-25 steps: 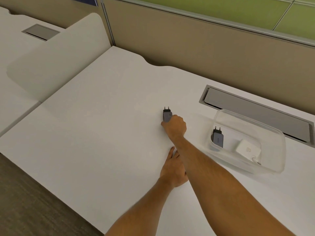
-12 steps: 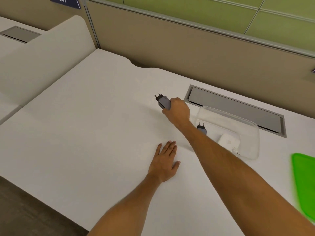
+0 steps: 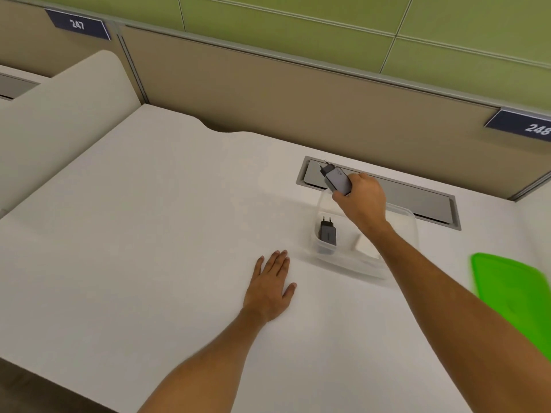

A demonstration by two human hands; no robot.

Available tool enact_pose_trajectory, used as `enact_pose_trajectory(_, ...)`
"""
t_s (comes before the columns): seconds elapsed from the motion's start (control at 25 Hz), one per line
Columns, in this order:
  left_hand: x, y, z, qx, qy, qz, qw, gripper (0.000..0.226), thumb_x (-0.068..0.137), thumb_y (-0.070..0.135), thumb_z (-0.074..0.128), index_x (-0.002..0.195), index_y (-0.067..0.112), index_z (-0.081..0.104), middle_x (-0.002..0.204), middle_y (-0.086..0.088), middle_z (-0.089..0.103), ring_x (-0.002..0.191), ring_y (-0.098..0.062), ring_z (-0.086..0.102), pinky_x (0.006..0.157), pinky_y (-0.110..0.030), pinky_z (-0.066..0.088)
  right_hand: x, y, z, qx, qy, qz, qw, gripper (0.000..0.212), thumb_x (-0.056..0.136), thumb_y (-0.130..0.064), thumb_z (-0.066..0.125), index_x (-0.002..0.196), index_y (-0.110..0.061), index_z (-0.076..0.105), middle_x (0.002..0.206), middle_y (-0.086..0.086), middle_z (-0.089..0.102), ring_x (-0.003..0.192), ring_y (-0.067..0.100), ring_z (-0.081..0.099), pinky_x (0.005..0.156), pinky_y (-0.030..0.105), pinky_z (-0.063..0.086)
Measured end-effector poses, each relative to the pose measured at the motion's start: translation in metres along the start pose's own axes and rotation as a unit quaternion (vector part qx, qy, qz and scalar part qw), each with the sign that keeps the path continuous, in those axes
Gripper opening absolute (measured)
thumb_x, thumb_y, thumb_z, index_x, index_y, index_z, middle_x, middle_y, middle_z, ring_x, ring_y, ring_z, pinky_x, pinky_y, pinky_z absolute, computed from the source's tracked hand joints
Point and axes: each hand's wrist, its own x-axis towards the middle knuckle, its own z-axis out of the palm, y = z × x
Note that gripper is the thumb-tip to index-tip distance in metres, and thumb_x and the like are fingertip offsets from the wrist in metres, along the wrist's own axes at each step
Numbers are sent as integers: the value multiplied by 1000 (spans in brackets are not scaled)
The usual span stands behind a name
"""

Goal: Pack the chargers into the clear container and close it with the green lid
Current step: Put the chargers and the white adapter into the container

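My right hand (image 3: 362, 201) holds a grey charger (image 3: 337, 179) with its prongs pointing up and left, lifted above the far left corner of the clear container (image 3: 408, 222). Inside the container lies another dark charger (image 3: 327, 232) at the left, and a white charger (image 3: 365, 244) shows partly behind my right forearm. My left hand (image 3: 271, 286) rests flat on the white desk, fingers spread, just left of the container. The green lid (image 3: 512, 290) lies on the desk at the right edge.
A grey cable hatch (image 3: 417, 198) is set into the white desk (image 3: 149, 219) behind the container. A beige partition with number plates 247 and 248 runs along the back. A rounded white divider (image 3: 59, 114) stands at the left.
My right hand lifted the grey charger off the desk and carried it right, over the container. My left hand stayed flat on the desk. The view swung right, showing the green lid.
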Motion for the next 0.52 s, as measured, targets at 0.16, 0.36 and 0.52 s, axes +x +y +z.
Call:
enact_pose_trajectory(0.16,0,-1,2,5,4,1,1000,68,92,50,14,150,15,8,161,2,5,147,-12,-3,120,-43,-2,-13,29,-2,-18,-37,64,997,25,72,-30,67,79,-6,63,76,9,62,68,27,48,55,27,33)
enact_pose_trajectory(0.36,0,-1,2,6,8,-2,1000,68,92,51,14,150,15,9,161,2,5,147,-12,-3,120,-42,-2,-23,39,11,-16,-96,146,984,26,74,-31,70,88,-8,66,78,9,66,67,25,53,57,26,39)
enact_pose_trajectory(0.52,0,-1,3,6,6,-1,1000,68,93,51,15,150,16,8,161,2,5,147,-12,-3,120,-42,-2,-24,33,18,0,-93,183,979,33,72,-36,73,91,-9,67,76,6,62,68,24,54,59,26,41)
